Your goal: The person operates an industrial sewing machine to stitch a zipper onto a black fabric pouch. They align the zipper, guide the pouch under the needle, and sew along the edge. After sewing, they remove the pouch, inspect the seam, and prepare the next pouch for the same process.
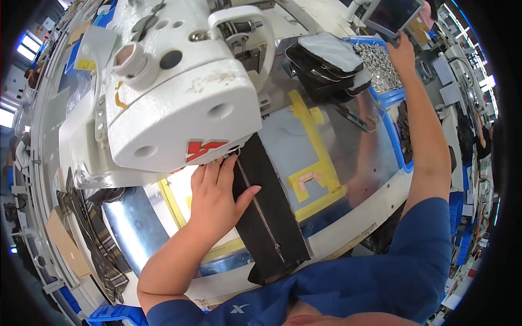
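My left hand (217,193) lies on a black fabric strip (272,217) with a metal zipper (263,214) running along it. Its fingers are stretched out and the thumb is spread over the strip; the fingertips reach under the head of a white sewing machine (185,103), where the needle area is hidden. The zipper's pull (279,251) hangs at the near end of the strip. At the far right, my right hand (401,57) is raised to the lower edge of a dark-screened panel (390,16), fingers apart, with nothing visible in them.
Stacked black zippered pouches (326,65) sit right of the machine, beside a blue bin (389,98) of small metal parts (378,65). Scissors-like metal snips (356,118) lie near them. Yellow tape (310,130) marks the tabletop. Striped dark fabric (100,239) hangs at the left.
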Action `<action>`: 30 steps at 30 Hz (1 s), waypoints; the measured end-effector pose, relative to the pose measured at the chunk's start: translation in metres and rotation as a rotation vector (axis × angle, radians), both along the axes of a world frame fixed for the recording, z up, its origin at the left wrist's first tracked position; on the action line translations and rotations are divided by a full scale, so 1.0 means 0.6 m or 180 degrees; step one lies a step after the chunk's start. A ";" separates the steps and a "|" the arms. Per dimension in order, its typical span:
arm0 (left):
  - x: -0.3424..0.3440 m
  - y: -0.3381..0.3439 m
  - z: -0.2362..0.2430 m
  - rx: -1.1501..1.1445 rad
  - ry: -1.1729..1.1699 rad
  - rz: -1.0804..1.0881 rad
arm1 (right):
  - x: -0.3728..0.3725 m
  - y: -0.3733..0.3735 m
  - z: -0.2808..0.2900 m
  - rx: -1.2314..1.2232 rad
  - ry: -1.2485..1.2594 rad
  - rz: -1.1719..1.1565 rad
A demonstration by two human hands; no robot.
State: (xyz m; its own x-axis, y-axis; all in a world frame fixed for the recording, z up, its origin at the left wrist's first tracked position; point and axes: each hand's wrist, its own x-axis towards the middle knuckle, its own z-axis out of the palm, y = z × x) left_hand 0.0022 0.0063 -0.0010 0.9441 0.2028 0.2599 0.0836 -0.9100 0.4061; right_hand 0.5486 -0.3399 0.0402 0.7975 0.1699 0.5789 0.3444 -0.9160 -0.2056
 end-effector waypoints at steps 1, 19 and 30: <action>0.001 0.001 0.000 -0.0109 0.0021 0.0017 | -0.002 0.001 0.002 0.0003 0.0021 -0.0013; 0.003 0.002 -0.006 -0.0191 -0.0044 0.0032 | 0.014 -0.040 0.026 -0.0144 -0.0098 -0.0030; -0.001 -0.006 -0.009 0.0081 0.0088 -0.0047 | -0.033 0.009 0.020 0.0305 0.0165 -0.0120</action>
